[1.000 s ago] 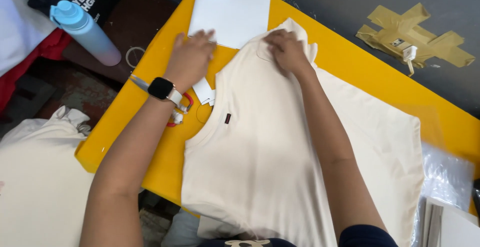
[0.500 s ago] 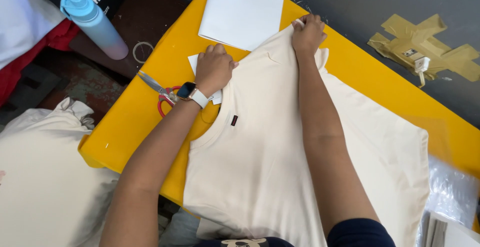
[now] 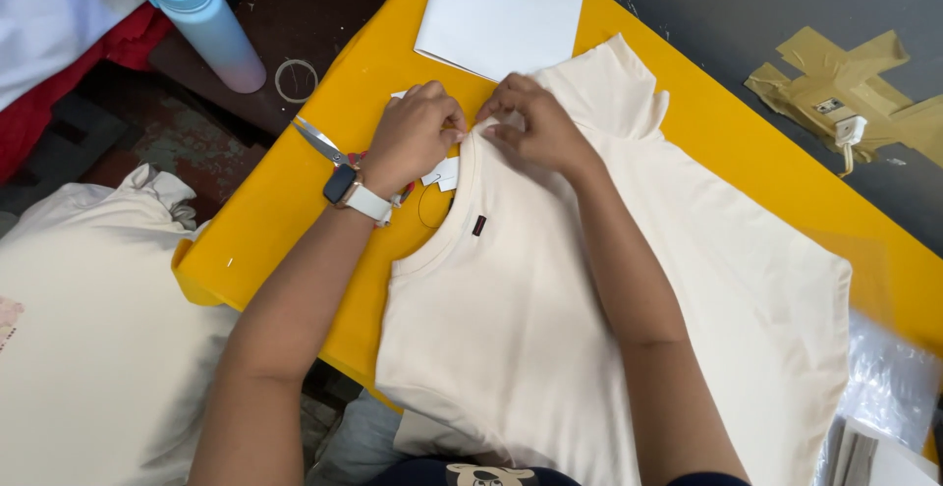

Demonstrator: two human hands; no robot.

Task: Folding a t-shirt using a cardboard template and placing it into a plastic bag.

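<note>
Yellow and bright, the desk (image 3: 295,221) runs at an angle across a dark grey floor, and a cream T-shirt (image 3: 550,348) lies spread flat on it, its neck opening towards the left and its hem off towards the right. Both hands meet at the shirt's shoulder just beyond the collar: the left hand (image 3: 417,137), with a white-strapped watch (image 3: 349,189) on its wrist, has its fingers curled in and pinching at the edge of the cloth, and the right hand (image 3: 530,124) lies just beside it, its fingers bent and gripping the same seam. Small white paper tags (image 3: 444,173) lie on the desk under the left hand, touching the collar. A pair of scissors (image 3: 324,142) lies on the desk just left of the left wrist. At the far end of the desk lies a white sheet of card (image 3: 501,9), close to the shirt's sleeve. Off the desk, to the far left, a pale blue bottle (image 3: 201,16) stands near red and white cloth. Nearer on the left lies another cream garment (image 3: 88,339). Strips of brown tape (image 3: 845,83) are stuck to the floor at the far right, and clear plastic bags (image 3: 889,378) lie at the near right edge.
</note>
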